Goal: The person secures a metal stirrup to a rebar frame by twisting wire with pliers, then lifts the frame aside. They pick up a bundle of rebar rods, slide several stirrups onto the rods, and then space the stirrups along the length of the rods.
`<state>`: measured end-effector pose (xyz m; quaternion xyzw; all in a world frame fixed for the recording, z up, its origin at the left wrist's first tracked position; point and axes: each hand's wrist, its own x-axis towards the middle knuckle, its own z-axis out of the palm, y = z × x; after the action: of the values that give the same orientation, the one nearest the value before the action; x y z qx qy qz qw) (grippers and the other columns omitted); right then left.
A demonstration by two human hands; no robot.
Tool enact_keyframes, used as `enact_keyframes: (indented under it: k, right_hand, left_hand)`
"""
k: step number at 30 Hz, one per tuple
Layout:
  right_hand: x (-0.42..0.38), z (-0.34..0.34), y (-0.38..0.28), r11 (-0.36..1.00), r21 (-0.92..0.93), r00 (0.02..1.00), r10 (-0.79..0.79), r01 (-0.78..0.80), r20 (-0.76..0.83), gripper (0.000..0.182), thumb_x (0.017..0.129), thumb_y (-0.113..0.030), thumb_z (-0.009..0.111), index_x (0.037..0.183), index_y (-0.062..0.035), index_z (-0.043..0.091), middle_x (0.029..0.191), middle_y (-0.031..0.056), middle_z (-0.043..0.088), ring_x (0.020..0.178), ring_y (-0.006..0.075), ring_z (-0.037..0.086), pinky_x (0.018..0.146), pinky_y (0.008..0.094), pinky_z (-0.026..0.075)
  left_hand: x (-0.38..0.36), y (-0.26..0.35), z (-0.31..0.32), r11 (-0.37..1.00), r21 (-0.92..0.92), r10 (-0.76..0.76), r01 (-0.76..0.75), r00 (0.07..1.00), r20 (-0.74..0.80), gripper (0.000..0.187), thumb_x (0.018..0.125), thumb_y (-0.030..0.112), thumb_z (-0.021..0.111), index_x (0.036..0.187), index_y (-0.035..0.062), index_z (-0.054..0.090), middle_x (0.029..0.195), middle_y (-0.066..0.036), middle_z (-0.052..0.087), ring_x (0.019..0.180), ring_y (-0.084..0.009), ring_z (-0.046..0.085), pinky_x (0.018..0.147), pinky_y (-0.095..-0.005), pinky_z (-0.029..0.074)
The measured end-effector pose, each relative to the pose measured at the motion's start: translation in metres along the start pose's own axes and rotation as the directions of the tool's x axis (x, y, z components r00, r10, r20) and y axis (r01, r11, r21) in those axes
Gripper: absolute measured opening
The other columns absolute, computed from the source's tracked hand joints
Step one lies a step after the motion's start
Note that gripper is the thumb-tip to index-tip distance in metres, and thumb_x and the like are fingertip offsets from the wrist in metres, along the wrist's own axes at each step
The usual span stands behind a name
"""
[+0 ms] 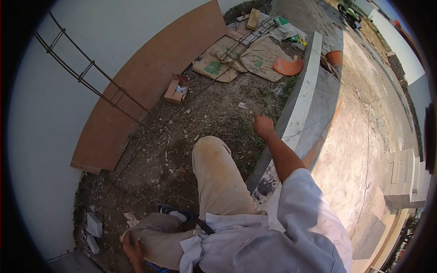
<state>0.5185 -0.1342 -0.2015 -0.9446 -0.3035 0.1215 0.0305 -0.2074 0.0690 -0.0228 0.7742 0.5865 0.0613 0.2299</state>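
Note:
My right hand point(263, 126) reaches forward over the dirt, beside the low concrete wall edge point(306, 93). Its fingers are curled closed, and whatever may be in them is hidden. Just ahead of it lies a small pale scrap point(243, 105), and a tangle of thin wire point(231, 122) is on the ground to its left. Down at the lower left, my left hand point(133, 251) rests against my bent knee, fingers apart and holding nothing visible. A bit of something blue point(157, 267) shows near it, too cut off to name.
A rebar frame point(86, 70) leans across a brown board point(150, 59) at the white wall. An open cardboard box point(177, 89), paper sacks point(260, 58) and an orange plastic piece point(288, 66) lie ahead. An orange bucket point(334, 58) and stacked blocks point(403, 175) are right.

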Motion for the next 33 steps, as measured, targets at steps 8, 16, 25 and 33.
enact_keyframes:
  k: [8,16,25,33]
  right_hand:
    - [-0.077,0.028,0.116,0.987,0.011,0.883,0.15,-0.162,-0.446,0.051,0.098,-0.033,0.067,0.143,-0.0109,0.057,0.148,0.0258,0.053,0.142,0.0449,0.046,0.112,0.0586,0.042]
    - [-0.149,0.032,0.152,0.93,0.291,0.875,0.325,-0.226,-0.358,0.023,0.098,-0.017,0.06,0.116,-0.0118,0.073,0.127,0.0184,0.065,0.122,0.0386,0.06,0.098,0.0496,0.052]
    - [-0.162,0.023,0.176,0.917,0.176,0.891,0.391,-0.357,-0.231,0.02,0.098,-0.017,0.059,0.111,-0.0094,0.073,0.103,0.0201,0.071,0.099,0.0428,0.069,0.085,0.0532,0.054]
    - [-0.161,0.031,0.178,0.905,0.162,0.893,0.419,-0.394,-0.163,0.024,0.096,-0.018,0.066,0.118,-0.0085,0.071,0.108,0.0202,0.072,0.104,0.0428,0.069,0.088,0.0531,0.055]
  left_hand:
    - [0.005,-0.015,0.011,0.999,-0.008,0.04,-0.04,0.998,-0.048,0.055,0.078,0.0,0.075,0.131,-0.006,0.065,0.133,-0.026,0.065,0.13,-0.0403,0.059,0.115,-0.0462,0.041]
    - [0.029,0.0,0.019,0.998,0.057,0.039,-0.041,0.999,0.024,0.056,0.076,0.003,0.079,0.13,-0.0034,0.065,0.13,-0.024,0.066,0.126,-0.0412,0.059,0.113,-0.0475,0.041]
    - [0.018,0.01,0.018,0.986,0.14,0.085,-0.09,0.995,0.043,0.058,0.079,0.005,0.078,0.136,-0.0008,0.063,0.136,-0.023,0.062,0.131,-0.0394,0.057,0.115,-0.0476,0.041]
    - [0.013,0.006,0.014,0.99,0.083,0.109,-0.111,0.993,0.033,0.061,0.078,0.002,0.078,0.137,0.0004,0.061,0.141,-0.023,0.06,0.137,-0.0396,0.052,0.119,-0.0485,0.037]
